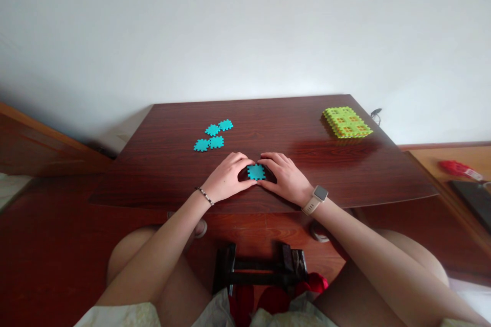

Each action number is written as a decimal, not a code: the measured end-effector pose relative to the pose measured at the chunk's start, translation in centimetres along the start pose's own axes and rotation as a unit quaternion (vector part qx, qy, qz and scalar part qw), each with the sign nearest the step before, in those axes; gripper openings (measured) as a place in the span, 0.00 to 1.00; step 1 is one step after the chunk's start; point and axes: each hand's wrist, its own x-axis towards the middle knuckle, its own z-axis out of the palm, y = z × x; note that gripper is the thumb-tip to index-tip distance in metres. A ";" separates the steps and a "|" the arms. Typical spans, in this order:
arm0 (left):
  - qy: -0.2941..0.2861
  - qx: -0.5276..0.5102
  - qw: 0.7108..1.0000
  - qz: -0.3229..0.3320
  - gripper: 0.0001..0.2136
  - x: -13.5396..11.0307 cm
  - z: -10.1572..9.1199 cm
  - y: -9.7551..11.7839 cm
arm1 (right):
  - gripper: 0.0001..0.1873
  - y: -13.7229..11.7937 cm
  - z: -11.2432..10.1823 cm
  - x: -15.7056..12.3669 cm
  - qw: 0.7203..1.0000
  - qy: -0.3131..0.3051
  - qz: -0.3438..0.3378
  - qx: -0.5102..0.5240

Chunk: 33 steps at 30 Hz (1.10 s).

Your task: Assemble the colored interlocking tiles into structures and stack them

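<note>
A square turquoise interlocking tile (256, 172) with toothed edges lies near the front of the dark wooden table, between my two hands. My left hand (232, 173) is curved around its left side, thumb at the near edge and fingers at the far corner. From the other side my right hand (286, 176) grips it the same way. Whether the tile is flat on the wood or slightly lifted, I cannot tell. Farther back and to the left lie several matching turquoise tiles (217, 142), close together or touching at their corners.
At the table's right rear sits a stack of yellow-green toothed panels (347, 122) with window-like cutouts. The wooden table (276, 122) reaches back to a white wall (245, 25). A red bundle (458, 168) rests on a low wooden surface at right.
</note>
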 end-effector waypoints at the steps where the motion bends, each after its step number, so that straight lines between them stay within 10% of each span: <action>1: 0.002 -0.003 1.000 -0.001 0.19 0.0 0.0 -0.1 | 0.26 0.0 0.0 0.0 1.000 -0.002 0.000 0.000; 21: -0.013 -0.025 0.999 -0.015 0.22 -0.2 -1.4 -2.1 | 0.25 -0.3 -0.2 -0.1 1.000 -0.014 -0.004 -0.013; 28: 0.160 0.152 0.957 -0.187 0.25 -0.8 -4.3 -8.1 | 0.24 -0.2 -0.1 -0.2 1.000 -0.006 -0.009 -0.007; 33: 0.133 0.177 0.937 -0.271 0.29 -1.5 -4.1 -10.3 | 0.24 -0.2 0.0 -0.2 1.000 -0.004 -0.008 -0.006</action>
